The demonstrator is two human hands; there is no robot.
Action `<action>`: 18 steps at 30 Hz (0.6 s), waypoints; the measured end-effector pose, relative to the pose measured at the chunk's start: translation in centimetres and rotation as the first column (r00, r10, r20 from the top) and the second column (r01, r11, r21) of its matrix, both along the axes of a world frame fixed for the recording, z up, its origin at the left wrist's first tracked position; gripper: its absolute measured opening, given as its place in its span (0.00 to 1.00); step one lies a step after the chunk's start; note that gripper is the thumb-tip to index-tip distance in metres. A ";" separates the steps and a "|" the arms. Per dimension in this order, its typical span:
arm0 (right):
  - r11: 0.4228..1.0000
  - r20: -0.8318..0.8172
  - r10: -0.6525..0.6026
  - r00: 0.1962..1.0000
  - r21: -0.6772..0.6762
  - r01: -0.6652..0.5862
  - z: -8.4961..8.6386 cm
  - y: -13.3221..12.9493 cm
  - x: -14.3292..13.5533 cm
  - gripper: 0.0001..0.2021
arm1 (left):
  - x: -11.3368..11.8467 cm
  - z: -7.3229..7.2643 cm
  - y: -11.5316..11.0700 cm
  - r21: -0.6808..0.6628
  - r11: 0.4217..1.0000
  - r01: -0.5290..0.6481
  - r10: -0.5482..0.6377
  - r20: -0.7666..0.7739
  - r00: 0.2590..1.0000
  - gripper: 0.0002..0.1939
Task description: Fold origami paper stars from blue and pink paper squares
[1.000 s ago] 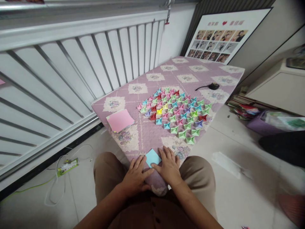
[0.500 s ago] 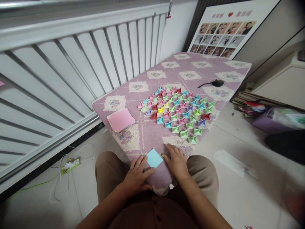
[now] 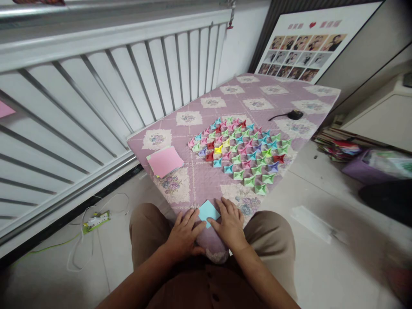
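A light blue paper square (image 3: 207, 212) lies flat near the close corner of the table, one corner towards me. My left hand (image 3: 185, 234) rests at its left edge, fingers spread, the thumb by its lower left side. On the other side my right hand (image 3: 229, 223) lies with fingers apart, its thumb on the lower right part of the paper. Beyond them stand rows of small folded paper pieces (image 3: 238, 159) in green, blue, pink, red, yellow and purple. A stack of pink paper (image 3: 165, 161) lies at the left table edge.
The table (image 3: 206, 180) has a purple flowered cloth. A black object with a short cord (image 3: 295, 114) lies at its far right. Behind stands a photo board (image 3: 299, 47); a white radiator (image 3: 128, 81) runs along the left. A power strip (image 3: 96, 221) sits on the floor.
My right hand has moved left, and its thumb now lies on the blue paper. My left hand has barely moved. The view has shifted slightly.
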State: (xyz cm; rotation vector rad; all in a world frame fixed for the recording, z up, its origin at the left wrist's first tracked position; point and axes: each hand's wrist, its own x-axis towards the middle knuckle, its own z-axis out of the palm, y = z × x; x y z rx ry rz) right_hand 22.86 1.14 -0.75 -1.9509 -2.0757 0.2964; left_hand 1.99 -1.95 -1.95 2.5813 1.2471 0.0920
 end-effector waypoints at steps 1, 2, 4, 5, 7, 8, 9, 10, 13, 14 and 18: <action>1.000 0.003 0.000 1.000 0.001 0.000 0.0 0.0 0.0 0.29 | -0.1 0.0 0.1 0.000 1.000 -0.014 0.014 -0.011 1.000 0.44; 1.000 0.005 0.000 1.000 0.001 0.000 0.0 0.1 0.1 0.28 | -0.2 0.1 0.2 0.000 0.999 -0.034 0.034 -0.026 0.999 0.45; 1.000 0.011 0.000 1.000 -0.003 0.000 0.0 0.1 0.0 0.28 | -0.5 0.3 0.6 0.005 0.996 -0.087 0.088 -0.069 0.994 0.46; 1.000 0.013 0.000 1.000 -0.007 0.000 0.0 0.1 0.0 0.27 | -0.7 0.4 0.9 0.011 0.993 -0.120 0.121 -0.096 0.988 0.46; 1.000 0.020 -0.002 1.000 -0.014 0.002 -0.1 0.1 -0.1 0.27 | -1.3 1.0 1.5 0.023 0.983 -0.182 0.183 -0.153 0.971 0.47; 1.000 0.023 -0.002 1.000 -0.017 0.002 -0.2 0.1 -0.1 0.28 | -1.6 1.4 1.9 0.021 0.979 -0.202 0.203 -0.181 0.962 0.48; 1.000 0.026 -0.002 1.000 -0.019 0.002 -0.2 0.1 -0.1 0.28 | -2.0 2.0 2.3 0.008 0.977 -0.212 0.209 -0.207 0.956 0.49; 1.000 0.029 -0.002 1.000 -0.019 0.002 -0.3 0.1 -0.1 0.28 | -2.3 2.6 2.7 -0.017 0.976 -0.217 0.208 -0.229 0.951 0.50; 1.000 0.031 0.000 1.000 -0.024 0.001 -0.3 0.1 0.0 0.29 | -2.7 4.5 3.8 -0.122 0.962 -0.246 0.214 -0.229 0.950 0.44; 1.000 0.031 0.000 1.000 -0.023 0.001 -0.3 0.1 0.0 0.28 | -2.4 4.9 4.1 -0.145 0.953 -0.267 0.238 -0.190 0.952 0.38; 1.000 0.026 0.004 1.000 -0.012 -0.003 -0.1 0.1 -0.1 0.27 | 0.6 5.3 4.8 -0.185 0.919 -0.347 0.366 0.081 0.927 0.21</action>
